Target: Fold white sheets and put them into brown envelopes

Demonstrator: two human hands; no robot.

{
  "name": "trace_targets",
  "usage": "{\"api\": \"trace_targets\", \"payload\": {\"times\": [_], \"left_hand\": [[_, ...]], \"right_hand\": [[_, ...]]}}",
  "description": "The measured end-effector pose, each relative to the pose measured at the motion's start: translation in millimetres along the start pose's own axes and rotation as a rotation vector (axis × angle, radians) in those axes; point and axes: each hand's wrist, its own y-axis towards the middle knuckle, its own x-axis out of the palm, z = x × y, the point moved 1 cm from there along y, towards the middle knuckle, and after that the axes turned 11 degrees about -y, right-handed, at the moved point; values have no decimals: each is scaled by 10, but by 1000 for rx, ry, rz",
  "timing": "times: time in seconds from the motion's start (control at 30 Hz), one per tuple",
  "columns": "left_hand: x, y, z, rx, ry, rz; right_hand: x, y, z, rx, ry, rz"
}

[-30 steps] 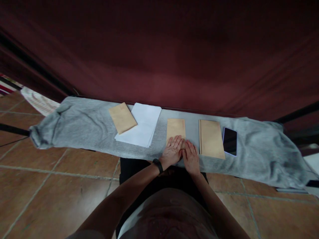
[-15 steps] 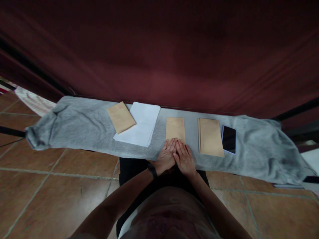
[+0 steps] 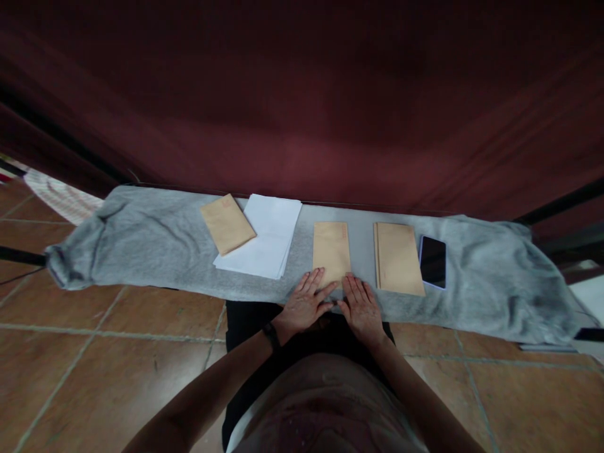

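Observation:
A brown paper envelope (image 3: 331, 246) with small red print lies flat on the grey cloth, straight in front of me. My left hand (image 3: 304, 306) rests at its lower left corner, fingers stretched out, the thumb and index finger reaching over the near edge. At the lower right corner lies my right hand (image 3: 362, 309), fingers extended and its fingertips on or beside the envelope's edge. The two thumbs point toward each other and almost meet. Neither hand grips anything. A dark band (image 3: 272, 336) is round my left wrist.
Left of the envelope is a stack of white paper (image 3: 267, 233), with more brown envelopes (image 3: 228, 223) lying askew on it. To the right are a pile of brown envelopes (image 3: 400, 259) and a phone (image 3: 433, 262). Grey cloth (image 3: 155, 245) covers the narrow table before a dark red panel (image 3: 302, 157).
My hands have moved apart and slightly toward me. They lay together over the envelope's near end; now they sit at its two lower corners, and more of the envelope shows.

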Motion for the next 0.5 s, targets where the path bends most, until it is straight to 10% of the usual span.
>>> {"api": "trace_targets", "payload": {"times": [0.5], "left_hand": [[3, -136, -78, 22, 35, 3]], "right_hand": [[-69, 1, -323, -71, 102, -14]]}}
